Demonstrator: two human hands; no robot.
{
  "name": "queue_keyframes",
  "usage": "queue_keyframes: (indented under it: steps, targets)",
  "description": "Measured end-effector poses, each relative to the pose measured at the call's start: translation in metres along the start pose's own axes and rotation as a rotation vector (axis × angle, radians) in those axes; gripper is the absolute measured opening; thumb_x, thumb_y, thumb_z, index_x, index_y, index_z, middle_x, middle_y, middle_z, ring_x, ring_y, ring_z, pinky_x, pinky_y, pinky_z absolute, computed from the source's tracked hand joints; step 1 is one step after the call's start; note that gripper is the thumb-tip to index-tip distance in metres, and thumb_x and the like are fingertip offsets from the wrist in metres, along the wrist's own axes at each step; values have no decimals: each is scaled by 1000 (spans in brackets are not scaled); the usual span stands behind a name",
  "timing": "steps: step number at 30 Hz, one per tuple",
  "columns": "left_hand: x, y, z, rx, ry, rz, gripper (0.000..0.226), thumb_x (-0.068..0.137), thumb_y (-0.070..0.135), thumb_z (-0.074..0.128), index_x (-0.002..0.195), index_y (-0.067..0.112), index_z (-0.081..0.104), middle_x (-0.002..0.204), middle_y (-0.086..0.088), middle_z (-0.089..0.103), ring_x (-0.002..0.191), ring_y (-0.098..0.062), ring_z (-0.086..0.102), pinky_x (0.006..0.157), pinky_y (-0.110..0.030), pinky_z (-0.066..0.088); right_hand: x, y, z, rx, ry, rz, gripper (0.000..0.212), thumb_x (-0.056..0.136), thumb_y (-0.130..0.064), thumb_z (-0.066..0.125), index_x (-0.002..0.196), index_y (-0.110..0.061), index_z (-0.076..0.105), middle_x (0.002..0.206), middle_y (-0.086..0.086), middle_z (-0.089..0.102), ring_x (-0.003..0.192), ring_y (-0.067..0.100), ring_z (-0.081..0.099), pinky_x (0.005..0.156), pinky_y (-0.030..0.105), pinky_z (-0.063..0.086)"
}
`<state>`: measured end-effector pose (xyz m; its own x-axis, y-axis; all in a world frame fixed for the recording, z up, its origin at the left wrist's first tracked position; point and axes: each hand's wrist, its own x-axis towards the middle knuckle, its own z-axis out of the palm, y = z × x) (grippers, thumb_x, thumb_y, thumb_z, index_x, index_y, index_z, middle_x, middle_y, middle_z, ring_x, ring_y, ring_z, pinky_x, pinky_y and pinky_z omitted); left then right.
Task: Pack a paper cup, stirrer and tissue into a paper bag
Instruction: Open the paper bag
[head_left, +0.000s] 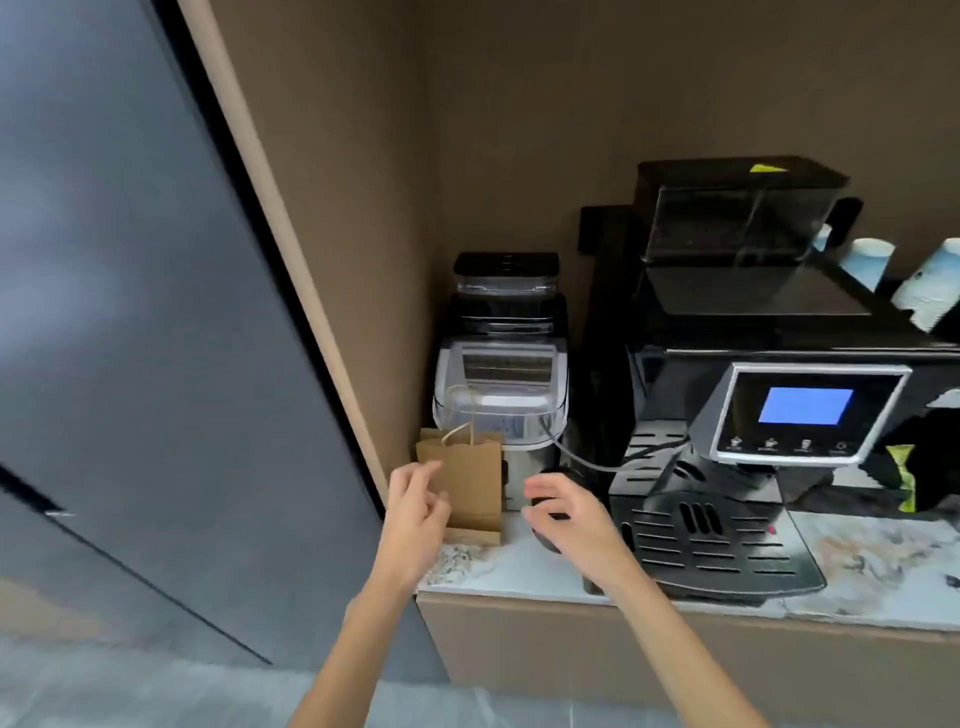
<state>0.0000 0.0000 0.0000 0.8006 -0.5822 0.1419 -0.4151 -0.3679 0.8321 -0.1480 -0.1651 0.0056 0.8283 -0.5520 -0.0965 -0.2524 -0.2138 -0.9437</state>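
Observation:
A brown paper bag (470, 480) with twine handles stands upright at the left end of the marble counter (857, 566), in front of a small appliance. My left hand (415, 506) is just left of the bag with fingers apart, close to its side; whether it touches is unclear. My right hand (563, 512) hovers open to the right of the bag, in front of a dark round object. Pale blue-and-white paper cups (867, 262) lie on the coffee machine's top at the far right. No stirrer or tissue is visible.
A big black coffee machine (737, 467) with a blue screen fills the counter's right side. A silver and black appliance (501, 374) stands behind the bag, with a thin hose running to the machine. A brown wall panel borders the left; a grey door lies beyond.

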Motion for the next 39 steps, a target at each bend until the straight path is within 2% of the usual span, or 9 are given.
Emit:
queue_keyframes:
  steps: [2, 5, 10, 15, 20, 26, 33, 36, 39]
  targets:
    - [19, 4, 6, 102, 20, 28, 39, 94, 8, 46, 132, 19, 49, 121, 10, 34, 76, -8, 57, 76, -11, 46, 17, -3, -5, -24, -31, 13, 27, 89, -24, 69, 111, -39, 64, 111, -19, 69, 95, -8, 65, 84, 20, 50]
    - [41, 7, 15, 211, -30, -57, 48, 92, 19, 46, 138, 29, 37, 118, 12, 29, 68, -9, 56, 74, -34, 52, 43, -3, -10, -26, -50, 15, 26, 91, -25, 68, 110, -42, 63, 111, -22, 69, 97, -11, 64, 85, 20, 48]
    - [63, 3, 20, 394, -178, -173, 51, 92, 27, 45, 138, 41, 30, 122, 1, 34, 86, -27, 62, 86, -44, 52, 65, -4, -10, -41, -63, 30, 24, 93, -26, 63, 107, -45, 63, 109, -25, 69, 98, -13, 61, 89, 25, 51]
    - [69, -4, 24, 425, -189, -164, 32, 96, 44, 44, 126, 34, 44, 114, -3, 37, 88, -30, 62, 81, -39, 50, 78, -6, -7, -48, -43, 47, 27, 95, -21, 61, 118, -34, 58, 114, -18, 67, 96, -9, 62, 96, 34, 53]
    - [67, -16, 16, 321, -153, -34, 8, 95, 24, 54, 98, 18, 59, 96, -5, 51, 86, -27, 59, 83, -35, 49, 76, -14, 1, -136, -1, 34, 26, 96, -19, 59, 107, -43, 61, 110, -21, 67, 93, -15, 59, 83, 18, 48]
    - [52, -27, 5, 207, -152, 112, 18, 98, 22, 52, 92, 13, 67, 94, 0, 62, 86, -14, 59, 79, -15, 38, 69, -28, 19, -246, 64, 34, 17, 89, -34, 70, 105, -36, 65, 104, -19, 68, 87, -9, 64, 71, 12, 44]
    - [34, -33, 0, 199, -169, 122, 22, 96, 31, 54, 85, 16, 66, 82, 4, 62, 73, -8, 53, 64, -14, 37, 59, -27, 57, -363, -39, 185, 71, 72, -62, 74, 127, -20, 60, 117, -7, 67, 94, 2, 65, 73, 10, 47]
    - [32, -35, -2, 188, -156, 82, 16, 90, 26, 66, 79, 16, 65, 72, 10, 55, 65, 0, 50, 60, -7, 38, 56, -23, 66, -354, -23, 218, 83, 65, -68, 73, 130, -19, 60, 118, -5, 68, 106, 10, 64, 90, 25, 53]
    - [28, -33, -5, 160, -172, 61, 11, 86, 14, 69, 75, 16, 66, 69, 10, 53, 63, -3, 50, 60, -4, 38, 53, -22, 66, -384, -65, 261, 81, 63, -66, 74, 129, -21, 59, 118, -5, 66, 109, 13, 62, 90, 27, 51]
